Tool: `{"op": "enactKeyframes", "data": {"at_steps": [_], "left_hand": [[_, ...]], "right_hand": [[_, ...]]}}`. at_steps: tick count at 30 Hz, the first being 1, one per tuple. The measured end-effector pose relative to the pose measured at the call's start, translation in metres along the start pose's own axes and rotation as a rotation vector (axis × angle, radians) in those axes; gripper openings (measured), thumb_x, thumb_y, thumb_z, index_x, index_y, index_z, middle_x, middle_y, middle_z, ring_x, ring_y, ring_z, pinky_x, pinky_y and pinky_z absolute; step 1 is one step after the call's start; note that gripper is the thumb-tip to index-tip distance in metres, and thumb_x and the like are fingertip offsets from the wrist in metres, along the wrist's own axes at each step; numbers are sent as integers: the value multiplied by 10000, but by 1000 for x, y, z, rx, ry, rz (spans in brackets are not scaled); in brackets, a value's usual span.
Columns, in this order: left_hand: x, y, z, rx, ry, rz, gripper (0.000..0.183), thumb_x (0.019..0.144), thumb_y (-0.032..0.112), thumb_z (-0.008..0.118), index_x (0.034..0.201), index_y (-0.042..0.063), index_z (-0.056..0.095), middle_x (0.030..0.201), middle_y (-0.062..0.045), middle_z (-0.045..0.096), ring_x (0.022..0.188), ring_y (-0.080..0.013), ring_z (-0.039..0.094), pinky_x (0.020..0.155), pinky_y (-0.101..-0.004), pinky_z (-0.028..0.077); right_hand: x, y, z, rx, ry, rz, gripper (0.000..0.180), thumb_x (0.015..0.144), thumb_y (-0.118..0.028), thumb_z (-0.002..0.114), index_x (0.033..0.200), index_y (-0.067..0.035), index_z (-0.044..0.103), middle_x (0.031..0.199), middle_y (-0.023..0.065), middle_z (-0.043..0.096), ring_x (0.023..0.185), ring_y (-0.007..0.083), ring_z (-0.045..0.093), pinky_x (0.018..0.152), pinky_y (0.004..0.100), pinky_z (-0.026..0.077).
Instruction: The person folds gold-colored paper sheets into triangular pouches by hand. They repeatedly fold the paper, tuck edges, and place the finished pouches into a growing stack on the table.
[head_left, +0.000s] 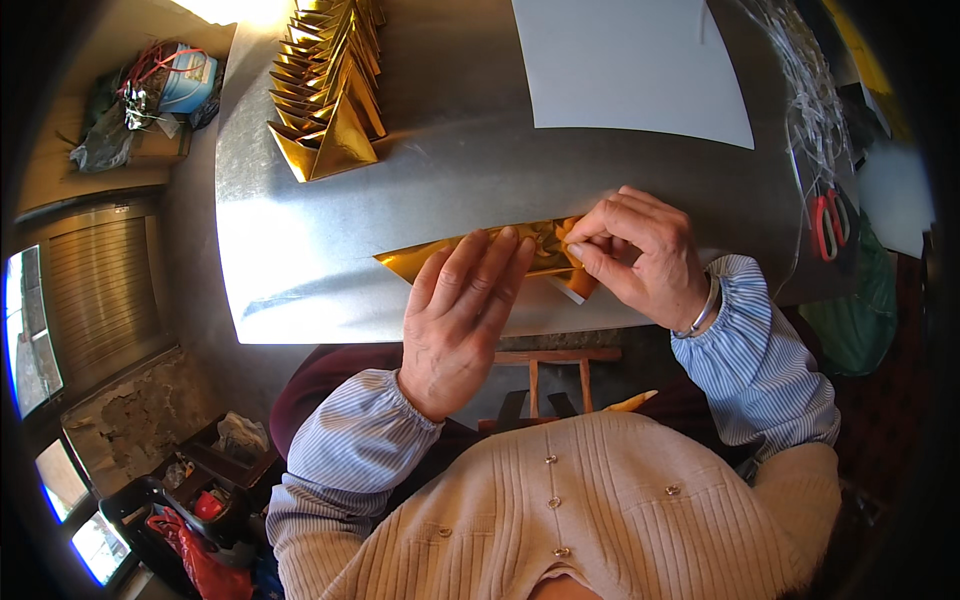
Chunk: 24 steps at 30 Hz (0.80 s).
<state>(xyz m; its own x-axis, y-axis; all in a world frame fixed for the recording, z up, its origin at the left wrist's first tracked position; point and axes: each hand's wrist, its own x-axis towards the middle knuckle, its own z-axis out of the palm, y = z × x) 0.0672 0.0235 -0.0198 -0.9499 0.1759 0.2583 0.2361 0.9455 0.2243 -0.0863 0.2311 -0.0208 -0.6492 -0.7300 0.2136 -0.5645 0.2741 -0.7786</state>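
Note:
A partly folded sheet of shiny gold foil paper (420, 257) lies near the front edge of the metal tabletop (450, 172). My left hand (465, 315) rests flat across its middle, fingers pointing away from me. With thumb and forefinger, my right hand (637, 251) pinches the foil's right end. Below that end a small folded flap (576, 287) with a pale edge sticks out towards me. My fingers hide part of the folds. Farther back on the left stands a row of folded gold foil pieces (330, 112), nested one behind another.
A white sheet (630, 67) lies at the back. Clear plastic strips (814, 90) hang along the right side, above red-handled scissors (827, 225). A green bag (855, 307) is at the right. On the left are a blue container (187, 79) and a black basket (142, 502) with red plastic.

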Motion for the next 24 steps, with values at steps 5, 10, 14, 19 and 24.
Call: {"op": "enactKeyframes", "data": {"at_steps": [5,10,14,19,24], "left_hand": [[0,4,-2,22,-40,-6,645,882,67,679,1523,26,621,1547,-130,625,1457,-304,556,1168,-466,464],[-2,16,-3,80,-84,-56,663,938,157,720,1570,32,566,1580,-141,602,1513,-329,509,1196,-515,430],[-5,23,-2,-21,-118,-128,789,899,248,799,1617,66,526,1650,-155,533,1550,-366,453,1244,-534,357],[-7,24,0,-46,-158,-137,871,868,325,818,1638,74,498,1705,-175,453,1590,-407,375,1260,-570,311],[-8,26,1,-29,-144,-123,893,824,315,846,1635,129,521,1721,-195,419,1598,-425,359,1261,-585,296]], "right_hand": [[0,0,0,-17,-1,-14,152,856,-4,821,898,-72,692,733,15,666,704,191,629,653,347,528],[0,-1,-1,-55,-20,-8,168,863,-16,813,887,-78,659,724,17,638,709,215,612,687,377,513],[-1,0,2,-48,-3,-12,176,871,-24,814,900,-78,649,743,19,641,719,224,615,695,381,510],[-1,2,2,-63,7,-44,157,877,-8,826,929,-56,685,802,27,671,712,182,600,624,321,503],[0,1,-1,-79,-19,-59,175,870,-21,837,928,-57,676,766,21,660,706,182,600,634,329,497]]}}
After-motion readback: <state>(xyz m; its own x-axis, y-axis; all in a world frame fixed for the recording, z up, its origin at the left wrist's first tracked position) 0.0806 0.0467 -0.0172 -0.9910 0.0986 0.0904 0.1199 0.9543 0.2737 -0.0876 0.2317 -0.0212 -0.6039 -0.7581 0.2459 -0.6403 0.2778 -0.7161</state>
